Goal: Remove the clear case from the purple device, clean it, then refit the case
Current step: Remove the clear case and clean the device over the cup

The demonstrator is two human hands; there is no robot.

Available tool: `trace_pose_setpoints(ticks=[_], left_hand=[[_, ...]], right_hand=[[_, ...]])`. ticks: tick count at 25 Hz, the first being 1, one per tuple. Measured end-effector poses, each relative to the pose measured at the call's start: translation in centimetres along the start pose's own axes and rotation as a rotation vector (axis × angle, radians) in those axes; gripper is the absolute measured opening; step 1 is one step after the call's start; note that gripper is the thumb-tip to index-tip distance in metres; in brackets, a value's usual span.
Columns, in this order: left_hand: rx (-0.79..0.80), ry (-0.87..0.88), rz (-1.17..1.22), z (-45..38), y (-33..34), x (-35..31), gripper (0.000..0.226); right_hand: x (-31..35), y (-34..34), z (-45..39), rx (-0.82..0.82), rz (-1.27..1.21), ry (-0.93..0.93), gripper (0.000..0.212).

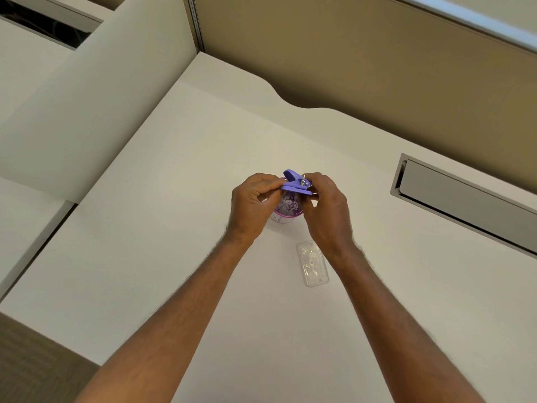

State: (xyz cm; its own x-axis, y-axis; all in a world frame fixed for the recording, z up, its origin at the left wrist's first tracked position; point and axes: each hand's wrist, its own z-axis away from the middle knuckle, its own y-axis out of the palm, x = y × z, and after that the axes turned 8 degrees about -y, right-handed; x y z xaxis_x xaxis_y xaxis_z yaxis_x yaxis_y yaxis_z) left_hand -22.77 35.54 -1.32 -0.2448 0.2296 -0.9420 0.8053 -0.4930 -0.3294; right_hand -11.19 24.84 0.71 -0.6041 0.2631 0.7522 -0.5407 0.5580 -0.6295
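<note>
Both hands hold the purple device (pixel 295 184) above the white counter (pixel 174 228). The left hand (pixel 254 206) pinches its left end; the right hand (pixel 327 209) grips its right end, by the metal pin. Directly under the device stands a small cup (pixel 286 210) with a pink rim. The clear case (pixel 312 263) lies flat on the counter, nearer the person than the cup, just beside the right wrist.
</note>
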Motion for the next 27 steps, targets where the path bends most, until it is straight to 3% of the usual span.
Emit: trace_pose_setpoints(ticks=[12,17,21,27], left_hand=[[0.117,0.121,-0.093,0.7,-0.4,0.6,0.022],[0.013,-0.158,0.108,-0.2,0.0,-0.5,0.025],[0.053,-0.434,0.377,-1.3,0.4,-1.4,0.028],[0.084,-0.583,0.52,-1.4,0.7,-1.6,0.025]], right_hand=[[-0.2,-0.1,1.0,-0.089,-0.053,-0.021,0.027],[0.2,-0.4,0.4,-0.087,-0.191,0.098,0.026],[0.6,-0.8,-0.6,-0.137,-0.405,0.259,0.019],[0.7,-1.3,-0.8,-0.132,-0.533,0.406,0.018]])
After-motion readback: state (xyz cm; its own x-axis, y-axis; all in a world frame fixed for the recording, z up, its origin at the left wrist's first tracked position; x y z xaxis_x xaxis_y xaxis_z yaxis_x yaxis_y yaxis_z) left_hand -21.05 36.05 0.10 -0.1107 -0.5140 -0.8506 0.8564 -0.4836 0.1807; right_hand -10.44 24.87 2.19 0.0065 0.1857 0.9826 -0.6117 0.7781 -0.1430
